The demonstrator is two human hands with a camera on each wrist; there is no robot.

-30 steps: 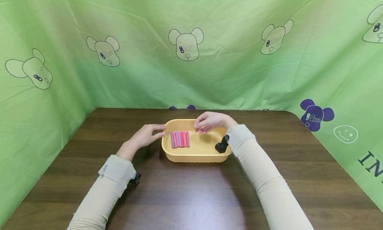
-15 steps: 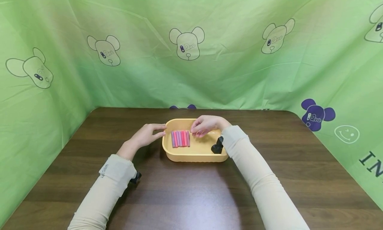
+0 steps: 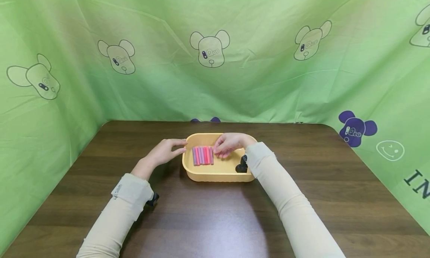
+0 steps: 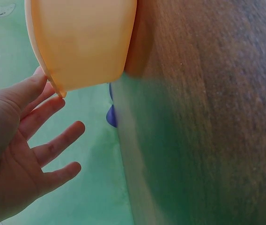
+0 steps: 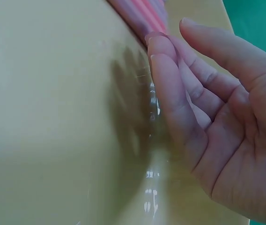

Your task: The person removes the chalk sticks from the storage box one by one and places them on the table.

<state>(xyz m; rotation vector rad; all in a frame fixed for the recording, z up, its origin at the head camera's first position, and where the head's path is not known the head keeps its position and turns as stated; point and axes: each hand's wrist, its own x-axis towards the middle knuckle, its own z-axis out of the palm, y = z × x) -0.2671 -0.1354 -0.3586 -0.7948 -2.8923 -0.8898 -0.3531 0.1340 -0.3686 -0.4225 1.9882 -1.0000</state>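
Note:
A yellow tub [image 3: 220,177] holds a row of pink, red and purple sticks [image 3: 203,156] lying side by side at its left end; they look like clay or chalk, but I cannot tell which. My left hand [image 3: 164,152] touches the tub's left rim with relaxed, spread fingers, and its fingertips meet the rim edge in the left wrist view. Inside the tub, my right hand [image 3: 230,143] is just right of the row. In the right wrist view its bent fingers [image 5: 170,93] are close to the sticks' ends, with nothing seen held.
The tub stands on a dark wooden table [image 3: 201,213] near its far edge. Green printed cloth [image 3: 255,90] hangs behind and at both sides. A black wrist camera [image 3: 241,165] on my right arm is at the tub's right end.
My right hand has moved left and lower into the tub, closer to the row of sticks. My left hand stays at the rim, and the sticks keep their places.

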